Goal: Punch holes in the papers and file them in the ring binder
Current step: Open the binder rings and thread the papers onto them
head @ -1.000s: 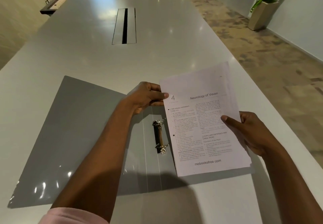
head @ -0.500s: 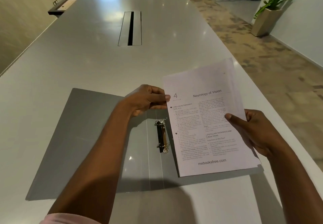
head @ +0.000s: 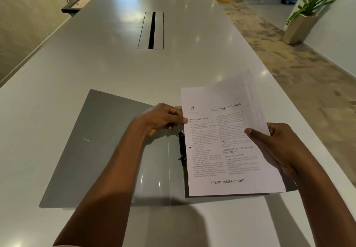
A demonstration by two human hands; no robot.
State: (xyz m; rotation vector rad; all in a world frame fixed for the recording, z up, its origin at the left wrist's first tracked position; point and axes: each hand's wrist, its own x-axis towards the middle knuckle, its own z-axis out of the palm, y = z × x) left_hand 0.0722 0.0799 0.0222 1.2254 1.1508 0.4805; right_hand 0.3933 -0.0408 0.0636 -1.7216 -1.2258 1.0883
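Note:
A grey ring binder (head: 107,140) lies open flat on the table, its metal ring mechanism (head: 181,147) at the spine. A stack of printed papers (head: 223,140), top page headed "Neurology of Vision", hangs over the binder's right half with two punched holes along its left margin. My left hand (head: 163,118) pinches the stack's upper left edge. My right hand (head: 277,146) grips the right edge, thumb on top. The stack's left edge overlaps the rings and hides part of them. No hole punch is in view.
The long white table (head: 134,69) has a cable slot (head: 152,30) in its middle. Its right edge runs close behind my right hand. A potted plant (head: 302,21) stands on the floor at the right, and a dark tray (head: 77,5) sits at the far left.
The stack has shifted slightly left and down, so its left edge now covers part of the rings. The head camera has tilted, raising the view over the table.

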